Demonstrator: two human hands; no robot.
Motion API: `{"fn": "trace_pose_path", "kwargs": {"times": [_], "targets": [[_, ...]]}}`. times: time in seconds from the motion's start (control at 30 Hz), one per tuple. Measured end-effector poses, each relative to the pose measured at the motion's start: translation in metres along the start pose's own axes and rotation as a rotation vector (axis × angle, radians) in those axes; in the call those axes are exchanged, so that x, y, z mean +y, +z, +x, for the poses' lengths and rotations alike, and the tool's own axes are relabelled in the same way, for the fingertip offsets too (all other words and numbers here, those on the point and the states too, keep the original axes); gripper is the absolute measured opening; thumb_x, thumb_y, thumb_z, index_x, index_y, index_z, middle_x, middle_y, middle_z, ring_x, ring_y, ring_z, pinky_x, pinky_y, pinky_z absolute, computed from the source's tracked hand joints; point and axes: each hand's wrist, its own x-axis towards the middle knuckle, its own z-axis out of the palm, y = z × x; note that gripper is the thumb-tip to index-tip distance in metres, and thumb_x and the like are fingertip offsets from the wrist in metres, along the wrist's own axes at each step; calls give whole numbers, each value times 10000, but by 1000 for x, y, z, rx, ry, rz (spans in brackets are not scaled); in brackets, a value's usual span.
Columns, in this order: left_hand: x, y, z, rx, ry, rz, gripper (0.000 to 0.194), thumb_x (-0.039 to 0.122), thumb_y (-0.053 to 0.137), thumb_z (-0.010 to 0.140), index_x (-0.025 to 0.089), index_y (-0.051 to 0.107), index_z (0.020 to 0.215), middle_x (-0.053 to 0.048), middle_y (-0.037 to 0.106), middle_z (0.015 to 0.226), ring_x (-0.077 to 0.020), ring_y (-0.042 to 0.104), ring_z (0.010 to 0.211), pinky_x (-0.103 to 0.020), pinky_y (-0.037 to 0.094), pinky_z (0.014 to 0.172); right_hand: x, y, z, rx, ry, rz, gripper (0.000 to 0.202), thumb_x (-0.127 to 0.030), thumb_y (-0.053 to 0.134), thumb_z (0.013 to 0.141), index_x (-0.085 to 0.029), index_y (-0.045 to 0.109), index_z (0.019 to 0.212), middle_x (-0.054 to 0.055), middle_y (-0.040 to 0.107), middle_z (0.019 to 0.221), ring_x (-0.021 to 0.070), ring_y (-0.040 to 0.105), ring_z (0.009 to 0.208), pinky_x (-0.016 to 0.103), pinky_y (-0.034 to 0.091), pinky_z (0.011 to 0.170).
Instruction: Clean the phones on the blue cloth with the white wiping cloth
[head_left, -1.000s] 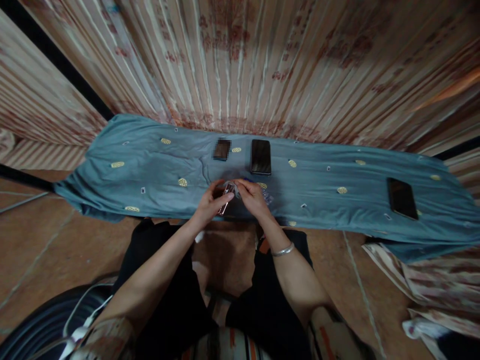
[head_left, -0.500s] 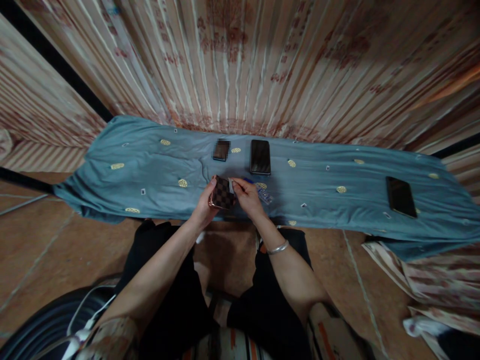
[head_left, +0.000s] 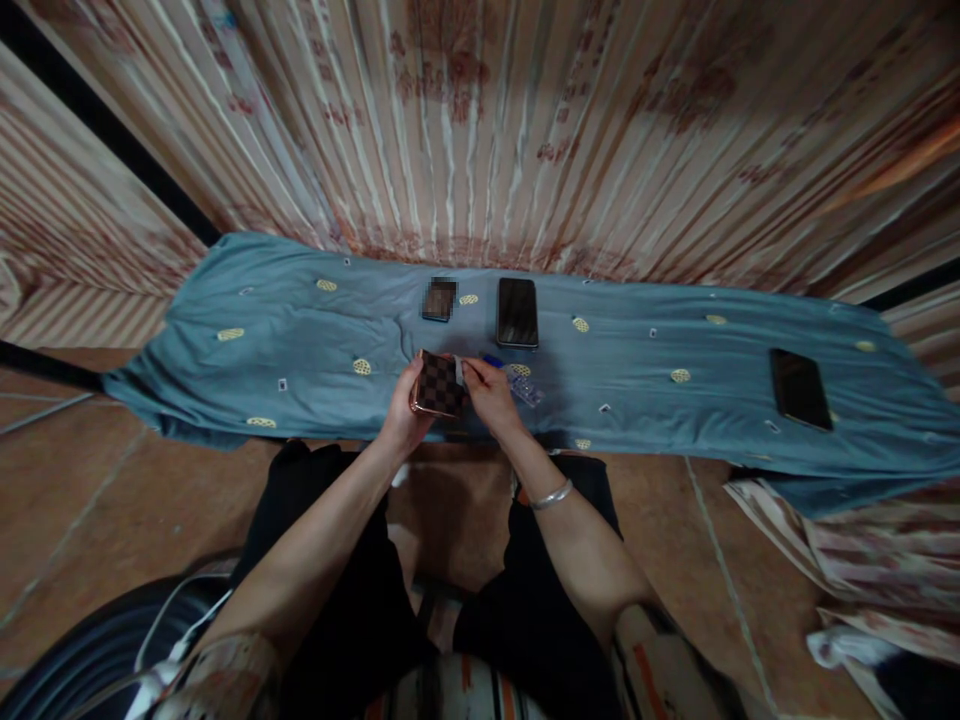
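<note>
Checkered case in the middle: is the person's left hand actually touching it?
Touching. The head view shows the left hand gripping the checkered case at its left side, the thumb against its edge, with no gap between them.

Open cloth (head_left: 630, 350) right of the hands (head_left: 491, 391), from clear plastic piece (head_left: 526, 389) to dark device (head_left: 801, 388) — curtain (head_left: 465, 150) behind.

- Case (head_left: 437, 386): smooth checked panel, leather-like, with a shiny copper-toned rim.
- Scrap (head_left: 459, 371): pale and matt; cloth or paper, too small to tell.
- Middle slab (head_left: 517, 312) and right slab (head_left: 801, 388): 2 smooth, glossy dark faces.
- Packet (head_left: 527, 389): clear, shiny plastic.
- Bangle (head_left: 553, 495): polished silvery metal.
- Cover (head_left: 637, 395): soft, matt cloth, creased.
- Curtain (head_left: 487, 150): pleated cloth.
- Trousers (head_left: 510, 600): matt dark cloth.
</note>
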Motion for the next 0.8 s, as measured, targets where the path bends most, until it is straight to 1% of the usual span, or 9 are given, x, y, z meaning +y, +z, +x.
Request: {"fn": "trace_pose_path", "kwargs": {"times": [0.07,0.17,0.3,0.4,0.6,0.7,0.8], "targets": [[1,-1,1,15,5,14,343,402,525,910,127,726,950,-99,776,903,-275,741,957,-367,628,767,2,0,0,6,38,-27,248,-272,557,907,-225,792,969,8,785,917,201,694,869,301,533,839],[0,-3,3,27,17,75,334,425,568,888,130,725,903,-87,772,851,-271,742,949,-346,619,760,5,0,0,-7,34,-29,251,-286,558,904,-227,792,969,4,784,904,197,685,860,297,532,835],[-4,-8,7,37,94,175,341,490,687,796,151,701,832,-56,750,769,-271,736,949,-326,600,770,5,2,-2,23,15,28,271,-291,544,902,-234,796,982,10,792,933,206,696,885,323,530,886],[-6,-11,12,66,140,159,364,524,739,735,172,655,769,-33,723,718,-263,730,914,-315,583,746,4,4,-4,58,13,62,275,-292,539,902,-244,797,985,7,799,960,215,705,904,337,534,905],[1,-16,19,135,119,28,306,479,727,754,198,607,732,27,653,626,-178,695,704,-253,540,615,0,7,-9,33,-1,9,256,-335,563,910,-248,792,984,19,796,944,248,698,957,374,527,941],[2,-18,21,146,98,9,305,480,709,777,192,618,737,24,664,638,-171,694,679,-258,549,619,-3,8,-13,2,-41,-21,282,-341,537,919,-241,788,1003,35,791,954,264,696,953,396,521,942],[3,-18,22,152,87,1,298,473,681,806,184,632,757,15,681,650,-170,695,666,-268,563,635,-4,7,-16,-24,-55,-34,283,-357,532,925,-242,783,985,33,783,929,261,690,919,386,527,903]]}}
